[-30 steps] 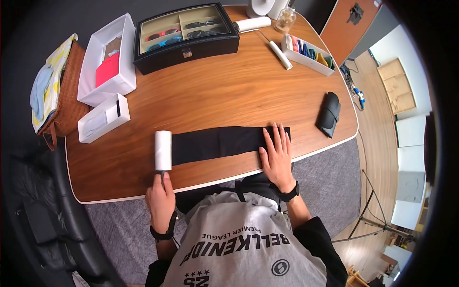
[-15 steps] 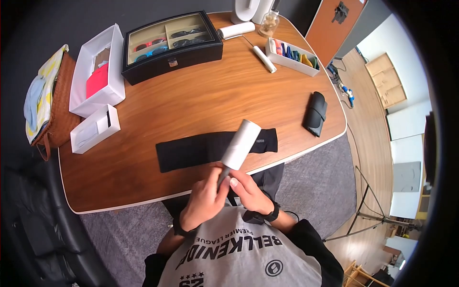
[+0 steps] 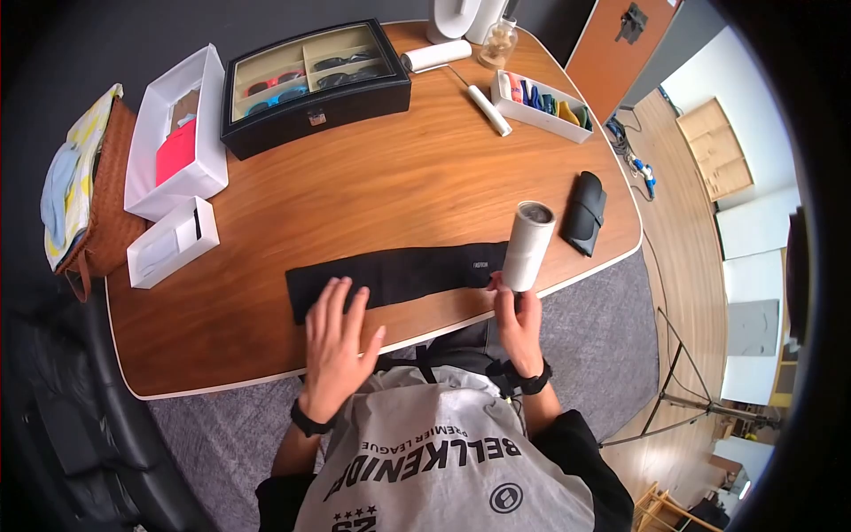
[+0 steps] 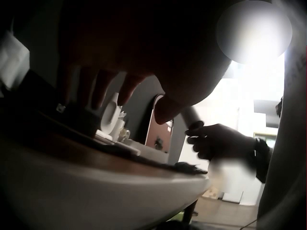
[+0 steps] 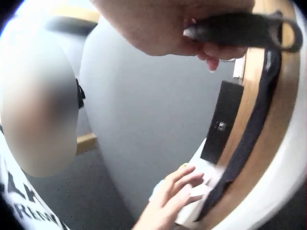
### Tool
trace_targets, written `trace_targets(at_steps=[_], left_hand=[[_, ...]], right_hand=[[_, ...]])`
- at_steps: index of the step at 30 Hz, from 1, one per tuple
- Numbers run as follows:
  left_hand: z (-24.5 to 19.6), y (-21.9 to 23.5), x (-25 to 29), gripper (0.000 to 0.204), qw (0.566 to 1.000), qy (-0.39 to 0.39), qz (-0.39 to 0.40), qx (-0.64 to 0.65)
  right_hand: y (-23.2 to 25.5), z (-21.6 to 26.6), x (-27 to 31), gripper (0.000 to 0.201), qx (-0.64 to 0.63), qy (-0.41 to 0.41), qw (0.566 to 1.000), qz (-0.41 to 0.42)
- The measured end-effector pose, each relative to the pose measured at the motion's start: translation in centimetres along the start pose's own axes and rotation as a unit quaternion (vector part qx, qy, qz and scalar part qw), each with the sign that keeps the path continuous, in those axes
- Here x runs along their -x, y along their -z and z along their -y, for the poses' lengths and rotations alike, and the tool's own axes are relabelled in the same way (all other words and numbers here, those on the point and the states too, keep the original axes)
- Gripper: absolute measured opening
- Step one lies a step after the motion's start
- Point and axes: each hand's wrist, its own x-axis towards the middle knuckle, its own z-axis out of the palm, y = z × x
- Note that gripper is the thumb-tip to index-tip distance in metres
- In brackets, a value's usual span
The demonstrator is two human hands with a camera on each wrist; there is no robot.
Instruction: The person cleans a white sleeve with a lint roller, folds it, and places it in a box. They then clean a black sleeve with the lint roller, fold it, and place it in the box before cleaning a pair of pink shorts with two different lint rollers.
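Observation:
A flat black fabric sleeve (image 3: 399, 275) with small print near its right end lies along the table's near side. My right hand (image 3: 520, 332) grips the dark handle (image 5: 235, 31) of a white lint roller (image 3: 528, 248). The roller head points up and away, overlapping the sleeve's right end in the head view. My left hand (image 3: 337, 355), fingers spread, hovers by the sleeve's left part, its fingertips over the fabric. In the left wrist view the left hand is dark, and the right hand (image 4: 223, 143) with the roller shows beyond it.
A black glasses case (image 3: 585, 213) lies to the right. At the back stand a sunglasses display box (image 3: 319, 124), a second roller (image 3: 487, 111) and a white box of rolled fabrics (image 3: 541, 124). White boxes (image 3: 173, 244) and a woven basket (image 3: 111, 186) are on the left.
The lint roller has passed from my left hand to my right, the hands meeting in the middle between. The left hand has moved back left over the sleeve; the right hand went right.

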Motion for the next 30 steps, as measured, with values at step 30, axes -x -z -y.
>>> trace_targets(at_steps=[30], left_hand=[[6.8, 1.6, 11.5, 0.025, 0.986, -0.111, -0.02, -0.12]], right_hand=[[6.3, -5.5, 0.7, 0.033, 0.333, 0.339, 0.871, 0.127]])
